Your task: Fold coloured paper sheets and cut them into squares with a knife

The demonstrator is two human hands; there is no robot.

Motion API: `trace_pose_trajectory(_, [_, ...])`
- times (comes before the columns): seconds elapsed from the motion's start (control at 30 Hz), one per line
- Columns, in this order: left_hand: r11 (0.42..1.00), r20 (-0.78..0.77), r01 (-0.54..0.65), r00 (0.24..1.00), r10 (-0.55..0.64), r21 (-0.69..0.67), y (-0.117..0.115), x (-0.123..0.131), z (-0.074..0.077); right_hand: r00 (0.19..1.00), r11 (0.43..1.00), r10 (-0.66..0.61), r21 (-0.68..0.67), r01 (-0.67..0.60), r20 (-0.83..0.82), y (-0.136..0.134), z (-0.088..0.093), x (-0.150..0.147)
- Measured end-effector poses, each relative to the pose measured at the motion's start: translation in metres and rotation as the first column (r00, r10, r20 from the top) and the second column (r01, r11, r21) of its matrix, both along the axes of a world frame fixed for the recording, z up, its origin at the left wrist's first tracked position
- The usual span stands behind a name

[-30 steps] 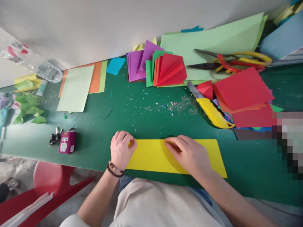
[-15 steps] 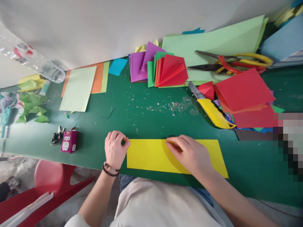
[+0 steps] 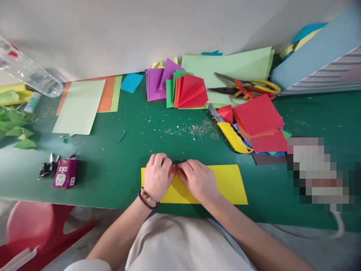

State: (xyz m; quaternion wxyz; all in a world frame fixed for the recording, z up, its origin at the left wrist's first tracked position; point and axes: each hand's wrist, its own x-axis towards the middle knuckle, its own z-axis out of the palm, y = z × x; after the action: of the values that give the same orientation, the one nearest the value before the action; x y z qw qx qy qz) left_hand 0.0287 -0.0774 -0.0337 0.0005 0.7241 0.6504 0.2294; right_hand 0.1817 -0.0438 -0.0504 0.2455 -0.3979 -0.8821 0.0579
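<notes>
A long yellow paper sheet (image 3: 222,184) lies flat on the green table mat, close to the front edge. My left hand (image 3: 158,177) and my right hand (image 3: 197,180) meet at the middle of its far edge, and their fingertips touch each other. Both pinch the paper there, and it bulges slightly under my palms. My left wrist wears beaded bracelets (image 3: 148,198).
Scissors (image 3: 245,88) and a yellow serrated tool (image 3: 232,137) lie among coloured paper at the back right. Folded red paper (image 3: 191,92) stands near the back. A purple box (image 3: 65,174) and keys (image 3: 47,169) sit left of my hands. A blurred patch covers the right.
My left hand has moved right along the sheet and now meets my right hand at the far edge. The view has also shifted, so the table items sit further left.
</notes>
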Motion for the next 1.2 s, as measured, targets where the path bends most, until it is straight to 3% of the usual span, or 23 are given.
trace_pose_trajectory(0.17, [1.000, 0.024, 0.003, 1.000, -0.003, -0.011, 0.000, -0.005, -0.008, 1.000, 1.000, -0.013, 0.001, 0.013, 0.020, 0.001, -0.001, -0.001])
trace_pose_trajectory(0.77, [1.000, 0.093, -0.020, 0.995, 0.021, -0.005, 0.002, -0.007, -0.006, 0.988, 0.986, -0.157, -0.065, 0.156, 0.000, 0.009, 0.005, 0.014])
trace_pose_trajectory(1.2, [1.000, 0.053, -0.012, 0.999, 0.011, 0.026, -0.005, -0.024, -0.003, 0.984, 0.984, -0.172, -0.045, 0.170, -0.047, 0.013, -0.001, 0.034])
